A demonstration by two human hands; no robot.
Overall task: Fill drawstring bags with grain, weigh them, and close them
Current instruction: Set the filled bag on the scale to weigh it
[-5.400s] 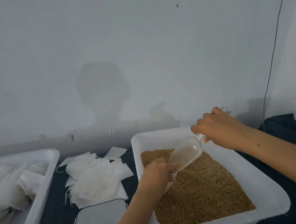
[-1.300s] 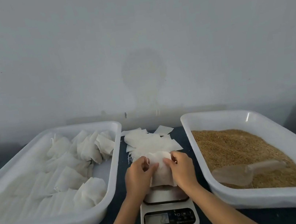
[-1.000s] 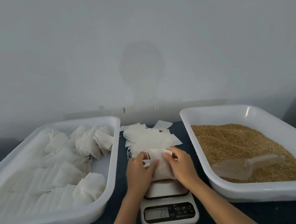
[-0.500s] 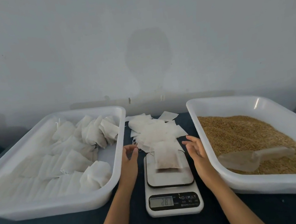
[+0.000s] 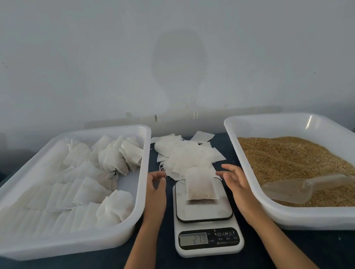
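A small white bag (image 5: pixel 200 186) with grain in it lies on the platform of a white kitchen scale (image 5: pixel 205 217), whose display is lit. My left hand (image 5: pixel 156 191) hovers just left of the scale, fingers relaxed and holding nothing. My right hand (image 5: pixel 236 180) hovers just right of it, fingers spread, also holding nothing. Neither hand touches the bag. Brown grain (image 5: pixel 295 158) fills the white tray (image 5: pixel 337 221) on the right, with a clear plastic scoop (image 5: pixel 295 189) lying on it.
A white tray (image 5: pixel 57 246) on the left holds several filled white bags (image 5: pixel 111 160). A heap of flat white bags (image 5: pixel 186 153) lies on the dark tabletop behind the scale. A pale wall stands close behind everything.
Both hands let go of the bag on the scale and drew apart to its sides. Earlier, my right hand held the scoop over the grain tray; the scoop now lies in the grain.
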